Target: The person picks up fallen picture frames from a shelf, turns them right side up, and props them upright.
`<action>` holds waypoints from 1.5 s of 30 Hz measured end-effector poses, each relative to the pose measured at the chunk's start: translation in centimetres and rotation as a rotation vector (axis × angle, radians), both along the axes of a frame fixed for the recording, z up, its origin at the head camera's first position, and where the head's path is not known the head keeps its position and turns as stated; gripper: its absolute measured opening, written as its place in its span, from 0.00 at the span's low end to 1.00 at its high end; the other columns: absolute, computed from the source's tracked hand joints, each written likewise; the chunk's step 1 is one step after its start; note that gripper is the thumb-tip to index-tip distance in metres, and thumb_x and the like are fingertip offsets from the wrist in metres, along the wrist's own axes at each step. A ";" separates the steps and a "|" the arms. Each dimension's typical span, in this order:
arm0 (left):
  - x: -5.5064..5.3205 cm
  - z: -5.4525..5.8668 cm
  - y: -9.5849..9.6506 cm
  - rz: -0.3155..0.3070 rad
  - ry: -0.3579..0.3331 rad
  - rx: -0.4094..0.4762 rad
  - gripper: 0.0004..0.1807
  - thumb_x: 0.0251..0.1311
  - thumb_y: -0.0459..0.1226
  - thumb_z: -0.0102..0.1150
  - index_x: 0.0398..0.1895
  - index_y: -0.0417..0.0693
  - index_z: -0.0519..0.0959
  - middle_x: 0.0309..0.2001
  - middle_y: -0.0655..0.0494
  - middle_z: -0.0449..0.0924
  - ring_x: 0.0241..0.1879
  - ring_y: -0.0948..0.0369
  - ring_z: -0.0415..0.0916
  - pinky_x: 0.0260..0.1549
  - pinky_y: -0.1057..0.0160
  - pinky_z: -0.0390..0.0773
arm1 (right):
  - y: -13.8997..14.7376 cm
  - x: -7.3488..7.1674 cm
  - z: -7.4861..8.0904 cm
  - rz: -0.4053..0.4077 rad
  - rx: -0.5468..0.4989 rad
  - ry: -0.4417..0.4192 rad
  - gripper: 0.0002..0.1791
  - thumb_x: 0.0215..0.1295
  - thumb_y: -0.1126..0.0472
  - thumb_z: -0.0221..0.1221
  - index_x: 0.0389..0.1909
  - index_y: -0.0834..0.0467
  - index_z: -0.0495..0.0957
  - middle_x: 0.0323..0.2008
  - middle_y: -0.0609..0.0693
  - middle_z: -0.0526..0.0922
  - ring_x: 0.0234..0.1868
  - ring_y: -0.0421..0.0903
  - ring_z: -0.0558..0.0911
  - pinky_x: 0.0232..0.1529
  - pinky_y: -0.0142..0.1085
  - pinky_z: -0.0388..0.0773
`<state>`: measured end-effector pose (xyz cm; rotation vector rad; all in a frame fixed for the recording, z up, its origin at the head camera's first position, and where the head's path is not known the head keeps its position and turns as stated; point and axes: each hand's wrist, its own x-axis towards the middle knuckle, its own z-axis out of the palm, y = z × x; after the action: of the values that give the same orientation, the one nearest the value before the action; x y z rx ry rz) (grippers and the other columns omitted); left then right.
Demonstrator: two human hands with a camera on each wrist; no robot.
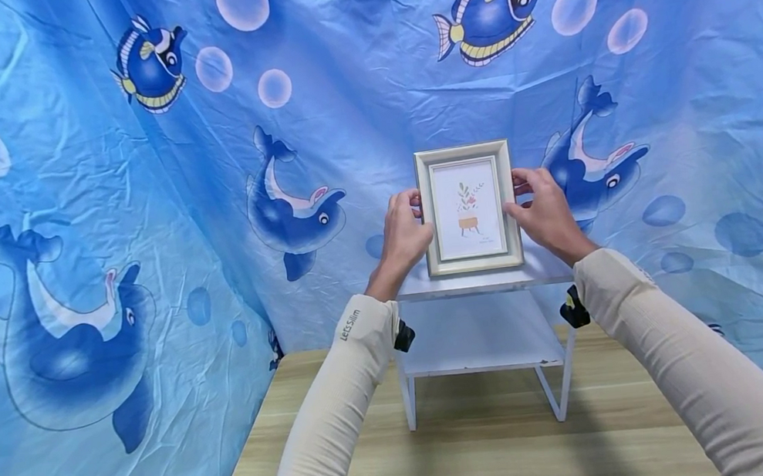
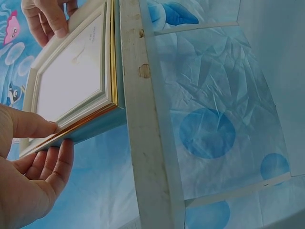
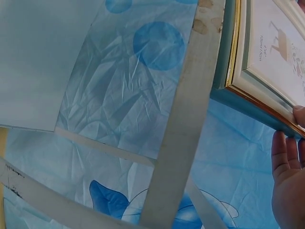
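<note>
A picture frame (image 1: 469, 205) with a pale cream border and thin gold edging stands upright at the top of a small white two-tier rack (image 1: 478, 332). Behind its glass is a print of a plant in an orange pot on legs. My left hand (image 1: 403, 229) pinches the left side, thumb on the front and fingers behind. On the opposite side my right hand (image 1: 547, 209) does the same. The frame's bottom edge sits right at the rack's top board (image 2: 143, 95) in the left wrist view. Its teal side (image 3: 252, 112) shows in the right wrist view.
The rack has thin white legs (image 1: 409, 402) on a wood-grain surface (image 1: 488, 459). Blue cloth (image 1: 353, 101) printed with dolphins, fish and bubbles hangs behind and to both sides. Chipped, stained spots mark the front edge of the top board.
</note>
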<state>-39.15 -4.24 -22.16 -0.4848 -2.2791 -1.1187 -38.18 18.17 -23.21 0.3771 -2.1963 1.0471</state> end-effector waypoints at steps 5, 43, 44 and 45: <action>0.1 0.0 0.0 0.001 0.005 0.008 0.32 0.52 0.21 0.57 0.64 0.39 0.70 0.54 0.47 0.73 0.51 0.55 0.76 0.51 0.62 0.77 | 0.0 0.0 0.0 -0.001 -0.004 0.014 0.30 0.65 0.72 0.59 0.67 0.69 0.65 0.57 0.66 0.67 0.59 0.62 0.73 0.57 0.55 0.76; 0.0 0.0 0.2 -0.004 0.053 0.049 0.30 0.54 0.19 0.58 0.62 0.38 0.69 0.53 0.46 0.73 0.49 0.54 0.76 0.50 0.61 0.77 | -0.2 0.1 0.2 -0.003 -0.032 0.046 0.30 0.65 0.74 0.60 0.66 0.70 0.63 0.58 0.67 0.67 0.58 0.62 0.73 0.57 0.55 0.76; 0.0 -0.1 0.2 -0.004 0.053 0.050 0.30 0.54 0.19 0.58 0.62 0.38 0.69 0.53 0.46 0.73 0.49 0.54 0.76 0.50 0.61 0.77 | -0.2 0.1 0.2 -0.002 -0.032 0.048 0.30 0.64 0.74 0.60 0.66 0.70 0.63 0.57 0.67 0.67 0.58 0.62 0.74 0.57 0.55 0.76; 0.1 -0.1 0.2 -0.005 0.052 0.051 0.30 0.54 0.19 0.58 0.62 0.38 0.69 0.53 0.46 0.73 0.49 0.54 0.76 0.50 0.61 0.77 | -0.2 0.1 0.2 -0.001 -0.032 0.050 0.30 0.64 0.74 0.60 0.66 0.70 0.63 0.57 0.67 0.67 0.58 0.62 0.74 0.57 0.55 0.76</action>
<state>-39.09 -4.00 -22.22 -0.4941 -2.2007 -1.1500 -38.10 17.96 -23.04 0.3837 -2.1330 1.0604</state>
